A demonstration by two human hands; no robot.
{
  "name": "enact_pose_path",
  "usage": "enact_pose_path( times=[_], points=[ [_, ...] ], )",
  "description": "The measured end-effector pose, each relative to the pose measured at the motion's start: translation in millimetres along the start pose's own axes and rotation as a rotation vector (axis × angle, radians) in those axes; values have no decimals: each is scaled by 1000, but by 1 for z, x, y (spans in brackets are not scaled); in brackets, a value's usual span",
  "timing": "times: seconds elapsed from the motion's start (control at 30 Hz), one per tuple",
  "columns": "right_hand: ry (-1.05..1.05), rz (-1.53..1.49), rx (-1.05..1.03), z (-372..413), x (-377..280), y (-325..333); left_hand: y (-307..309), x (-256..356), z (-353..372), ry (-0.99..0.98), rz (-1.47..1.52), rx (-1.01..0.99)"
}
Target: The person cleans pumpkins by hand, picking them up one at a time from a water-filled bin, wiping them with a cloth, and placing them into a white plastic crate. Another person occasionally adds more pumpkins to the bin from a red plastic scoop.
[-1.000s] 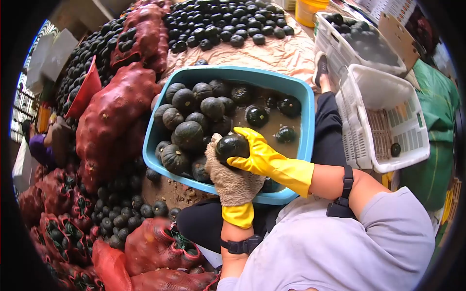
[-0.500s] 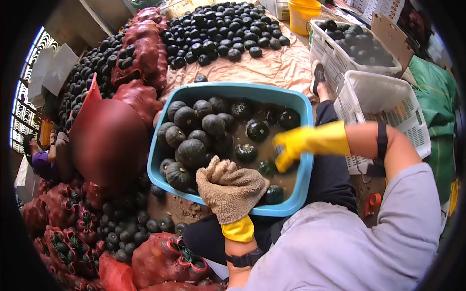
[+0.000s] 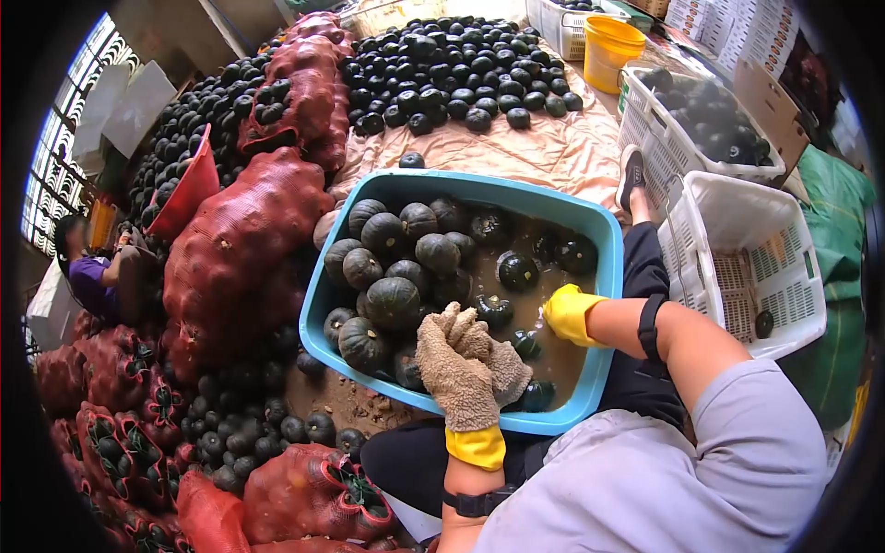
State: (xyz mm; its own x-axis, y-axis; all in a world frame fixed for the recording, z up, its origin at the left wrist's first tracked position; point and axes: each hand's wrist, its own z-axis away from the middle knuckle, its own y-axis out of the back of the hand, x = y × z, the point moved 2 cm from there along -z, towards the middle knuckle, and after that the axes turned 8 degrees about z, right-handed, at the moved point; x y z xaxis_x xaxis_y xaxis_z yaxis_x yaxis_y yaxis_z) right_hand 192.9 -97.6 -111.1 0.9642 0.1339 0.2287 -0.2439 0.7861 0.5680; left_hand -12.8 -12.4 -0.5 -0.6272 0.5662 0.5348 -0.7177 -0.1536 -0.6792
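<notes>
"Inside the blue tub (image 3: 612,276), where are the squashes (image 3: 394,302)?"

"Most are heaped along its left side; several others sit partly under murky water (image 3: 570,369) on the right."

"And the right hand (image 3: 572,315)?"

"It's in a yellow glove, dipping down into the water just inside the right rim. The elbow is bent and the forearm angles inward. The water hides the fingers, so I can't tell whether they grip anything."

"How about the left hand (image 3: 461,387)?"

"Raised above the near rim, the forearm pointing away from the body. A tan cloth (image 3: 455,339) wraps it, so I can't tell how closed its fingers are."

"What's around the tub?"

"Red mesh sacks (image 3: 235,241) to the left, a pink sheet (image 3: 530,155) beyond, with a pile of squashes on it, and a white crate (image 3: 795,263) to the right holding one small squash (image 3: 763,323)."
</notes>
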Motion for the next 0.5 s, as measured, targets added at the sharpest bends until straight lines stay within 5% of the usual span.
enact_pose_path(
  times=[0.07, 0.23, 0.37, 0.5],
  points=[
    [56, 269, -75, -27, -23, -16, 6, -3, -9, 24, 46, -17],
    [-8, -97, 104, -18, -34, -15, 2, -6, -8, -27, 68, -71],
    [-25, -611, -80, -21, 7, -17, 7, -3, 1, -115, -131, -103],
    [-19, -1292, 266, 36, 22, -22, 8, -7, -2, -28, -17, -47]
  ],
)
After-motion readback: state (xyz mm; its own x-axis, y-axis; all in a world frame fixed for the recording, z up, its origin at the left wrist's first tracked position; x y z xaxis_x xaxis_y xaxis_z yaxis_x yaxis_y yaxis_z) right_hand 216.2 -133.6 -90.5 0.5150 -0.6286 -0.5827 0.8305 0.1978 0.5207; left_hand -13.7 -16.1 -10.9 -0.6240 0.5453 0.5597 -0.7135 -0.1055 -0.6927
